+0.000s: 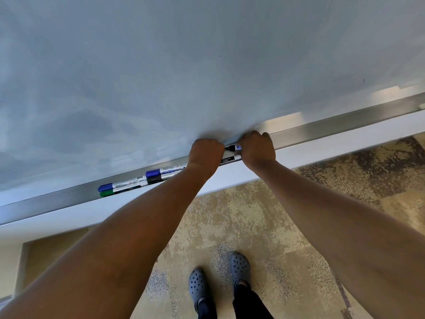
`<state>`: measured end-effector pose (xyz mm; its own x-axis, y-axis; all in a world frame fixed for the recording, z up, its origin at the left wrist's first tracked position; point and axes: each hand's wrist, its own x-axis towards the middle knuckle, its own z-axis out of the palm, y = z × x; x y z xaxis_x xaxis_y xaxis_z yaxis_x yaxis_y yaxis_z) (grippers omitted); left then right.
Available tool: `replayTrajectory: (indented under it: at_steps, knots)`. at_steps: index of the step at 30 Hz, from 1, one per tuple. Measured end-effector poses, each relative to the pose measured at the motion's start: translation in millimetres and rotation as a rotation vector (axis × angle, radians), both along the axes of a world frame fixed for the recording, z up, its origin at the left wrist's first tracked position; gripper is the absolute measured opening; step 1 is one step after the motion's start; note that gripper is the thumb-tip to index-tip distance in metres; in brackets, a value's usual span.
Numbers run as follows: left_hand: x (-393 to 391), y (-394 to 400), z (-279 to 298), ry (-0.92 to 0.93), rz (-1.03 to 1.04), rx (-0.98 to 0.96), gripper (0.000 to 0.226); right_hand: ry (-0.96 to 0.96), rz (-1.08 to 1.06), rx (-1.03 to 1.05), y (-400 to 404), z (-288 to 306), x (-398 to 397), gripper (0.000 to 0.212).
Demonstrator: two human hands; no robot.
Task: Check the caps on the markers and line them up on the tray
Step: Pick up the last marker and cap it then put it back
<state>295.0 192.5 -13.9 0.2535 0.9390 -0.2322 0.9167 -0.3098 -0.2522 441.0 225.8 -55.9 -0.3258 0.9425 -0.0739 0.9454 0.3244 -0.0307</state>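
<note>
A metal tray [322,131] runs along the bottom of the whiteboard. My right hand [256,149] grips the body of a marker [232,148] just above the tray. Its black nib end is bare and points left, touching my left hand [205,153]. That hand is closed in a fist, and anything inside it is hidden. Under the held marker a white marker with a black label [230,159] lies in the tray. Further left lie a thick blue-capped marker [161,172], a black-capped one [154,179], a slim blue-capped one [122,185] and a green one [107,193].
The whiteboard [161,77] fills the upper view, with a white ledge [345,143] under the tray. Patterned carpet [241,215] and my feet in grey clogs [218,279] are below.
</note>
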Motion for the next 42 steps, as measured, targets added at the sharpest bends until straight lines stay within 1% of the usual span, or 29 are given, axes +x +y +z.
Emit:
replayTrajectory:
  at_steps: [5, 8, 14, 18, 22, 25, 29, 32, 35, 37, 42]
  knots:
    - [2.0, 2.1, -1.2, 0.036, -0.019, 0.008, 0.022, 0.009, -0.005, 0.028, -1.1, -2.9, 2.2, 0.016]
    - [4.3, 3.1, -3.2, 0.047, -0.037, 0.015, 0.022, 0.021, -0.008, 0.061, -2.0, -4.0, 4.8, 0.016]
    - [-2.0, 2.4, -8.3, 0.012, -0.061, 0.029, 0.019, 0.055, -0.012, 0.113, -6.3, -3.4, 7.3, 0.013]
    - [-10.2, 0.2, -7.7, -0.095, -0.008, 0.027, 0.013, 0.076, -0.04, 0.142, -10.5, 0.6, 9.2, 0.014]
    - [-18.3, -5.8, 0.7, -0.18, 0.035, 0.051, 0.015, 0.088, -0.062, 0.1, -17.4, 9.1, 9.3, 0.026]
    - [-26.5, -14.2, 6.9, -0.267, 0.09, 0.069, 0.017, 0.132, -0.054, 0.058, -23.2, 20.8, 7.1, 0.033]
    - [-39.0, -27.8, 23.1, -0.296, 0.143, 0.105, 0.019, 0.149, -0.028, 0.023, -30.3, 42.5, -1.8, 0.038]
    - [-46.6, -37.7, 37.3, -0.292, 0.182, 0.134, 0.02, 0.157, -0.016, 0.038, -36.2, 58.0, -8.5, 0.037]
    - [-52.3, -47.2, 50.7, -0.345, 0.225, 0.166, 0.021, 0.183, 0.002, 0.07, -41.5, 74.1, -13.2, 0.037]
    - [-57.1, -53.7, 61.8, -0.423, 0.27, 0.196, 0.023, 0.196, 0.008, 0.098, -44.3, 87.6, -17.1, 0.036]
    - [-67.8, -66.0, 85.9, -0.698, 0.388, 0.221, 0.025, 0.278, 0.019, 0.157, -49.4, 121.6, -24.5, 0.034]
